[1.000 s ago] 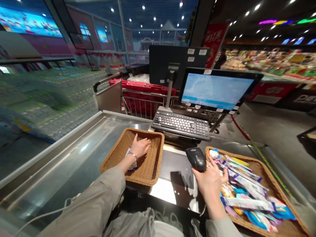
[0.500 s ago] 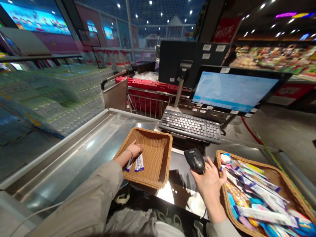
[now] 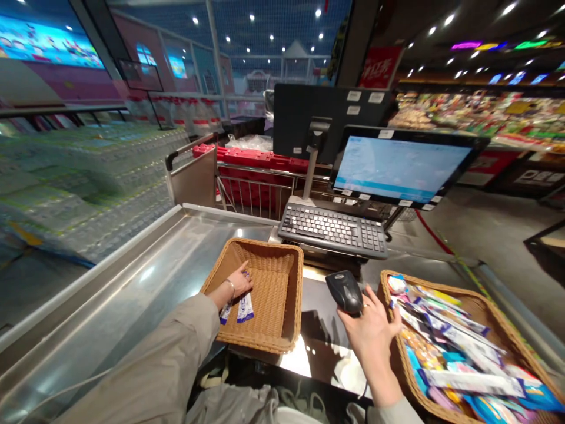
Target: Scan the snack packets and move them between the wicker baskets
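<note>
Over the left side of a brown wicker basket [image 3: 271, 294], my left hand [image 3: 241, 281] reaches in with its fingers apart, the index finger stretched out. Two slim white-and-purple packets [image 3: 246, 307] lie on the basket floor, partly hidden beneath that hand. A black barcode scanner [image 3: 345, 291] is in my right hand [image 3: 371, 330], its head pointing up and away from me. Beside that hand, a second wicker basket [image 3: 479, 303] holds many wrapped snacks, among them long white-and-purple packets [image 3: 474, 381].
A black keyboard [image 3: 333, 228] stands behind the baskets, below a lit monitor [image 3: 401, 168] and a second screen seen from behind [image 3: 293, 126]. The steel counter [image 3: 145, 277] has a raised left edge. Beyond it are a cart [image 3: 251, 189] and stacked bottle packs [image 3: 88, 171].
My left hand's fingers have spread, with the index finger now extended over the packets. The scanner stays in my right hand. The whole view has turned slightly to the right.
</note>
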Tool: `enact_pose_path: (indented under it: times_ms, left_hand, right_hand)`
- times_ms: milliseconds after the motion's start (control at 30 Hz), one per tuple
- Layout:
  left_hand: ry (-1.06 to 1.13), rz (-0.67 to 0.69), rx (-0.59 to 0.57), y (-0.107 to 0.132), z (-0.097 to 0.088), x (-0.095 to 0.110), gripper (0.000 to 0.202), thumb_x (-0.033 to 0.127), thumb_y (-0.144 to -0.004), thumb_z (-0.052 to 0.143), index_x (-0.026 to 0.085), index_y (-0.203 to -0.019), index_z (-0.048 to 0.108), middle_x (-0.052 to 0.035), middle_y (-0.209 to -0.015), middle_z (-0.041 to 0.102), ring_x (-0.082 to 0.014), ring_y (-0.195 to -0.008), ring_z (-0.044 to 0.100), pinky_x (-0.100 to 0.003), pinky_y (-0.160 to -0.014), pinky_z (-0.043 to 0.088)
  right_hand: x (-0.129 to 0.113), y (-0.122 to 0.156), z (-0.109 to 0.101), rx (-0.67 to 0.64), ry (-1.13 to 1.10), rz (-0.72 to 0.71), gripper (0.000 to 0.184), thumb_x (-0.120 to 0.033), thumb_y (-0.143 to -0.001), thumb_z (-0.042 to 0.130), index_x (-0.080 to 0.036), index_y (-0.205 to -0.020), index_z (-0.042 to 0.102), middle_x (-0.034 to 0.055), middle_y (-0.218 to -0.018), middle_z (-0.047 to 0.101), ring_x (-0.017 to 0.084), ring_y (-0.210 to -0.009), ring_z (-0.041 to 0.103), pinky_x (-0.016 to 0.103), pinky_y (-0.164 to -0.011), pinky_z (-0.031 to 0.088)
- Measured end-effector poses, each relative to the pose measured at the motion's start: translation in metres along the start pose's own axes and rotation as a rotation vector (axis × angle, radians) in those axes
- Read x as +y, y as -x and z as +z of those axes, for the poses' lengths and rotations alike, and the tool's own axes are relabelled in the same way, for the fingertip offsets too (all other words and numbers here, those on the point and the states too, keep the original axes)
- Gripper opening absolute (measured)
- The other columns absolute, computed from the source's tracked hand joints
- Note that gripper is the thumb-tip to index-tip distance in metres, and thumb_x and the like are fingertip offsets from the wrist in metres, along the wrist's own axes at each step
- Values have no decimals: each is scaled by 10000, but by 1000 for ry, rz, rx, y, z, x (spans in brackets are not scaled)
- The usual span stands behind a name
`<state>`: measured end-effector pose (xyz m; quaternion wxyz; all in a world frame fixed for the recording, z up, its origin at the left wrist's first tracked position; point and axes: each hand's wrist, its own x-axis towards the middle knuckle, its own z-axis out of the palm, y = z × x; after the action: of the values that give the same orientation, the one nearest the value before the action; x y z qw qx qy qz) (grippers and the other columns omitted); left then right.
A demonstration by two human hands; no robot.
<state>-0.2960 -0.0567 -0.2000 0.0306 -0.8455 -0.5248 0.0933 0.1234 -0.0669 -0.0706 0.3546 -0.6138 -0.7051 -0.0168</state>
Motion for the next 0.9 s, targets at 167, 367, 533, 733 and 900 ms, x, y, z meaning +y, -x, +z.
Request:
enact_pose_path:
  times_ms: [167,367,533,733,900]
  left_hand:
    - [-55,91,-70,-2,-8,-5,95,155,-781,656,242,-817,646,9,-785,713,-191,-793,659,-632,-1194,27]
    - [-5,31,-47,-18,-19,12,74,248,-833,625,227,-901,645,-53,-836,730,-244,-848,659,-690,-1161,74]
    - [4,-87,-54,-35,-24,32,133,177,-892,542,200,-984,635,-90,-960,739,-244,-921,681,-617,-1168,191]
    - [27,-165,-68,-45,-21,39,214,123,-927,483,192,-1066,630,-115,-1007,746,-219,-894,707,-493,-1086,366]
    - [85,-144,-133,-39,-21,37,164,352,-810,728,223,-875,649,-60,-887,755,-228,-841,704,-439,-999,427]
  right_hand:
    - [-2,-1,-1,23,3,-3,262,-437,-770,518,-240,-805,686,71,-994,753,312,-1178,581,595,-1109,118]
    - [-2,-2,-3,5,6,26,242,-427,-752,535,-249,-789,695,48,-1000,755,308,-1194,568,591,-1119,85]
    - [2,-3,-4,6,22,7,236,-424,-756,539,-246,-780,692,50,-994,755,315,-1190,571,592,-1116,96]
    - [5,-4,-4,15,25,2,247,-421,-761,542,-232,-814,693,66,-993,755,317,-1186,572,591,-1122,87]
    - [3,-4,-6,1,17,22,250,-422,-757,533,-235,-811,689,73,-990,757,316,-1177,576,586,-1126,80]
